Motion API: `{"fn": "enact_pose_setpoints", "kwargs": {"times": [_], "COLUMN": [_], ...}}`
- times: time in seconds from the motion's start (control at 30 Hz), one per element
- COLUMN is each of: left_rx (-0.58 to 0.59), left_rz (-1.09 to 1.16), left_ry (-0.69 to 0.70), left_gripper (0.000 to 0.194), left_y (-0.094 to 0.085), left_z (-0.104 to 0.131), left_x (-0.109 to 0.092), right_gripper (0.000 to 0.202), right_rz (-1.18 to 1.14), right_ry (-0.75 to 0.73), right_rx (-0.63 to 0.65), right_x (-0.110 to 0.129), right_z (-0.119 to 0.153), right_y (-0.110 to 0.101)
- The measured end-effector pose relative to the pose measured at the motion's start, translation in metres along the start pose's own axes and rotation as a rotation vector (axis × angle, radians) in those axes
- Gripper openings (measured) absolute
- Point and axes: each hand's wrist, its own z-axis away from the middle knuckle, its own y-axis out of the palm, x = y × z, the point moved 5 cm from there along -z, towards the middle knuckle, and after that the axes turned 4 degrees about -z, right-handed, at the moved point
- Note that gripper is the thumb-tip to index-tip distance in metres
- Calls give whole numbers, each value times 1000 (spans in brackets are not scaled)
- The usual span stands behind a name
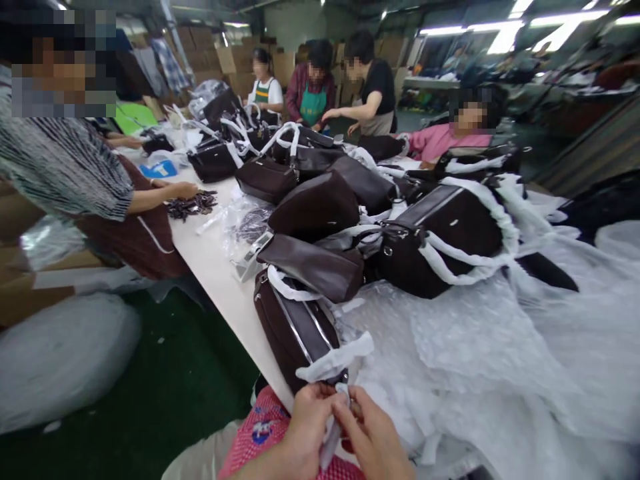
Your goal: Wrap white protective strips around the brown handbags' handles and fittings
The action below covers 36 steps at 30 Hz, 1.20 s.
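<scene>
Both hands are close together at the near edge of the table (220, 283), left hand (311, 419) and right hand (376, 433) with fingertips pinched on a white strip (329, 445). Can't tell what the tucked-under fingers are doing. The strip hangs between them, right by the near end of a dark brown bag (277, 327) lying on the table.

For a strip like this I'd pin it with one hand and fold with the other, snug but no yanking, cuz it looks thin and could tear. There's also a white band (336, 360) across the bag's near end, maybe a wrapped handle, so watch your knuckles don't bunch it up. And mind the pink checked cloth (250, 433) below, loose ends could catch on it.

Off to the right is a big spread of white packing sheets (480, 340), easy to drag with an elbow. Beyond the near bag, more brown bags (315, 205) are piled up, some with white-covered handles; I'd work clear of those. Further left, a co-worker's hand (187, 191) is at some small dark pieces (193, 207), well apart.
</scene>
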Motion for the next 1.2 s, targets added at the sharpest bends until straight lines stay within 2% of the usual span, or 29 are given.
{"fn": "enact_pose_setpoints", "kwargs": {"times": [0.1,0.17,0.2,0.27,0.33,0.37,0.43,0.5,0.53,0.63,0.7,0.83,0.97,1.03,1.2], "left_rx": [-22,78,159,330,406,423,500,627,687,801,840,890,923,940,968], "left_rz": [-132,-329,-500,-953,-1389,-1548,-1769,-1903,-1938,-1917,-1854,-1749,-1674,-1637,-1570], "left_ry": [-1,23,85,357,719,864,1014,1033,1027,1025,1018,981,1042,1071,1055], "left_gripper": [31,25,23,22,25,36,66,78,75,50,37,24,14,14,19], "left_y": [-2,1,5,16,28,33,43,51,55,65,69,72,75,77,81], "left_z": [2,13,21,40,55,57,48,27,17,-8,-17,-29,-36,-39,-47], "left_x": [-5,-18,-29,-57,-85,-96,-108,-111,-111,-109,-109,-108,-104,-100,-96], "right_gripper": [44,38,35,32,33,33,32,29,28,30,30,29,30,28,30], "right_rz": [28,72,93,116,110,107,114,143,155,180,206,229,251,349,829], "right_ry": [-46,-96,-121,-139,-114,-109,-140,-197,-204,-156,-118,-117,-86,-82,-134], "right_rx": [-45,-121,-150,-141,-97,-87,-115,-163,-175,-203,-250,-388,-449,-476,-606], "right_x": [7,8,7,3,-3,-4,-3,2,4,1,-3,-1,8,11,21], "right_z": [-4,-5,-5,-5,-4,-4,-3,0,2,8,13,23,27,25,15], "right_y": [-13,-25,-30,-32,-28,-27,-26,-30,-32,-39,-42,-44,-42,-41,-39]}}
